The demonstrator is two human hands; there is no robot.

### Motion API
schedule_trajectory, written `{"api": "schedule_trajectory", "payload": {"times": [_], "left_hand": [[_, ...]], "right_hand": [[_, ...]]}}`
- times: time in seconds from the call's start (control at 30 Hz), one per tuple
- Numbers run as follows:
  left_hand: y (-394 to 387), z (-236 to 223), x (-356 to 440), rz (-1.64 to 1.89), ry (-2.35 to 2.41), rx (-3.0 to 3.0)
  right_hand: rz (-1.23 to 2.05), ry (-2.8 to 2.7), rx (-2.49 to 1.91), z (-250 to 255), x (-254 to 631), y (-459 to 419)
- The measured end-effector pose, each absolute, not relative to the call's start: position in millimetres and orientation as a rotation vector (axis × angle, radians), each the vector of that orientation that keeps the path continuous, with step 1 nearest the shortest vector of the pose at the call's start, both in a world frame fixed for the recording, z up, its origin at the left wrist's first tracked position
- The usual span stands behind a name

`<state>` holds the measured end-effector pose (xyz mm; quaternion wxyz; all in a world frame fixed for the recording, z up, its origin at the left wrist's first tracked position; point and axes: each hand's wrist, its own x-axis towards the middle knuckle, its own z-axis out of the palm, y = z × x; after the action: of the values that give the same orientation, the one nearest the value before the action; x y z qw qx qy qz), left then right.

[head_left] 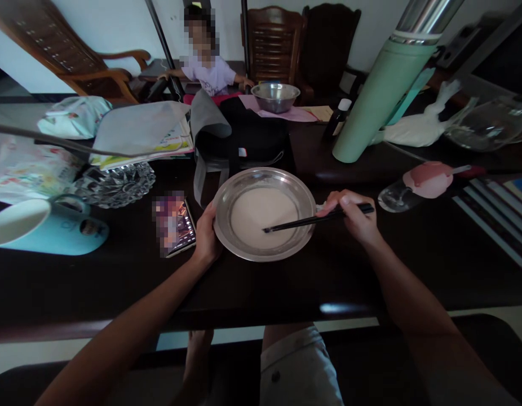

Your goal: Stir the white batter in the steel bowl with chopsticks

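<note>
A round metal bowl stands on the dark table in front of me, with a pale, milky liquid in it. My left hand grips the bowl's left rim. In my right hand is a pair of black chopsticks, held in closed fingers at the bowl's right side. Their tips reach into the liquid near the middle. A phone with a lit screen lies just left of my left hand.
Left are a light-blue mug, a glass dish and papers. A black bag lies behind the bowl. To the right stand a green flask, a pink-topped bottle and books. Across the table a person is beside another metal bowl.
</note>
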<state>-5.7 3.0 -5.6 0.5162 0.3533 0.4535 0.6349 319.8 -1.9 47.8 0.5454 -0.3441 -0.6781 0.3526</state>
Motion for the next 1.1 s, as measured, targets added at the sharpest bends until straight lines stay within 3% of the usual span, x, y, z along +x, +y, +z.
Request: {"api": "schedule_trajectory", "payload": {"times": [0.27, 0.43, 0.63, 0.93, 1.1], "left_hand": [[2.7, -6.5, -7.2, 1.505, 1.066, 0.858], [3.2, -8.7, -6.4, 1.528, 1.075, 0.857], [2.6, -6.7, -5.1, 1.524, 1.081, 0.853], [1.8, -3.1, -3.6, 1.531, 1.09, 0.865], [2.9, -6.4, -6.5, 1.509, 1.095, 0.847]], "right_hand": [[0.72, -1.681, -0.853, 46.8, 321.0, -0.9], [0.859, -1.658, -0.782, 47.3, 320.3, -2.5], [0.736, -1.727, -0.86, 47.8, 319.9, -1.9], [0.822, -1.814, -0.802, 46.4, 318.1, -1.5], [0.792, -1.623, -0.85, 46.4, 322.6, -2.8]]}}
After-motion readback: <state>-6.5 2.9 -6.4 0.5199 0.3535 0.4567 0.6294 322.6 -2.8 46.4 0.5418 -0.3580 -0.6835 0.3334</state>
